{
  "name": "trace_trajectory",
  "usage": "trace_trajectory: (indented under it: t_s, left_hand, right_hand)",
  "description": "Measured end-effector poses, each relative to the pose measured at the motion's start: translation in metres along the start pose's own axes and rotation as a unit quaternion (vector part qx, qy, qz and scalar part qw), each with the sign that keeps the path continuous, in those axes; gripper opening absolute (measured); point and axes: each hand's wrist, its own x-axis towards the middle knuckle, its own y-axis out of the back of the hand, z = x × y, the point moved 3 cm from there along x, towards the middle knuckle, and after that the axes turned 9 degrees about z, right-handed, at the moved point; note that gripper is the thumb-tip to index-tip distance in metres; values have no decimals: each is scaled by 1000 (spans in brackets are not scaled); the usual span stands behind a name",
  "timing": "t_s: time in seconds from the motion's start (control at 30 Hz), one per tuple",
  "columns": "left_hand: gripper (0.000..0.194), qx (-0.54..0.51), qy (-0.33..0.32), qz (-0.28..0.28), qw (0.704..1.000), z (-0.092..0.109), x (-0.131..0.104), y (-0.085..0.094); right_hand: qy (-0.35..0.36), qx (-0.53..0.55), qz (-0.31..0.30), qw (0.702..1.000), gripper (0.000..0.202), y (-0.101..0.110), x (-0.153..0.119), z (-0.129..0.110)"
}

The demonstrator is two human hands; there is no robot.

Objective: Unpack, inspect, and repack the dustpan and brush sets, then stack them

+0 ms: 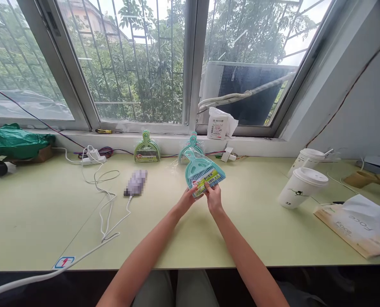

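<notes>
A teal mini dustpan and brush set in clear plastic, with a green and yellow label, is held tilted above the table. My left hand grips its lower left edge, and my right hand pinches its lower edge with the thumb on the label. Just behind it, more teal dustpan sets lean upright against the sill, partly covered by the held one. To their left stands a green dustpan set, also wrapped in plastic.
A blurred phone-like object lies on the left with a white cable. White lidded cups and a tissue pack stand at right. A power strip, green bag and small box are along the window.
</notes>
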Motion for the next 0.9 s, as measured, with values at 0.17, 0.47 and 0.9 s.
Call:
trace_trajectory:
  t_s: [0.17,0.47,0.9]
  left_hand:
    - [55,4,-119,99,988,3,3,6]
    - [55,26,-63,62,996,-11,7,3]
    - [47,126,-60,52,989,40,5,31]
  right_hand:
    - [-7,-32,-15,999,41,-2,1,7]
    - [11,0,20,1000,41,4,5,6]
    - [-60,-36,-125,990,41,1,12,-6]
